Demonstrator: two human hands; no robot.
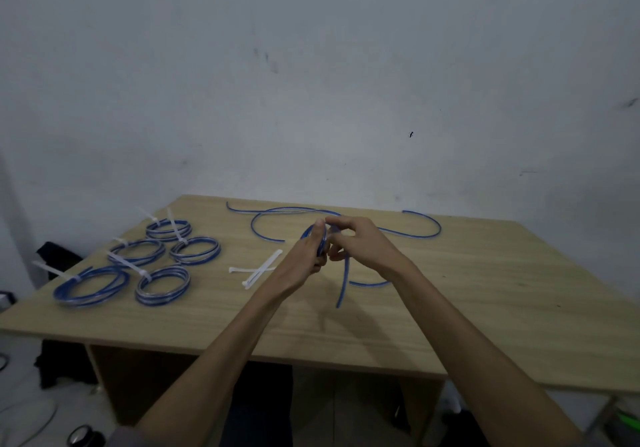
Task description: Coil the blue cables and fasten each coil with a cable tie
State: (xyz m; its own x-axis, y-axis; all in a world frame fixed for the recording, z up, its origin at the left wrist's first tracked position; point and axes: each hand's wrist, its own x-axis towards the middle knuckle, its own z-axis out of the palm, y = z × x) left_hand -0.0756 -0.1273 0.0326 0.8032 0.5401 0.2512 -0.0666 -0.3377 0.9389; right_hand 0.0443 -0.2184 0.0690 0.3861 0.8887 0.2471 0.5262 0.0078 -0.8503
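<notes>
My left hand (309, 250) grips a small partly wound coil of blue cable (323, 238) above the middle of the wooden table (485, 290). My right hand (356, 242) pinches the same cable just beside the coil. The cable's free end hangs down to the table (343, 287). A second loose blue cable (422, 231) curves across the far side of the table. Two white cable ties (259, 270) lie crossed just left of my left hand.
Several finished blue coils (162, 285), each with a white tie, lie grouped on the table's left part. A pale wall rises behind the table. Dark objects sit on the floor to the left, beyond the table edge.
</notes>
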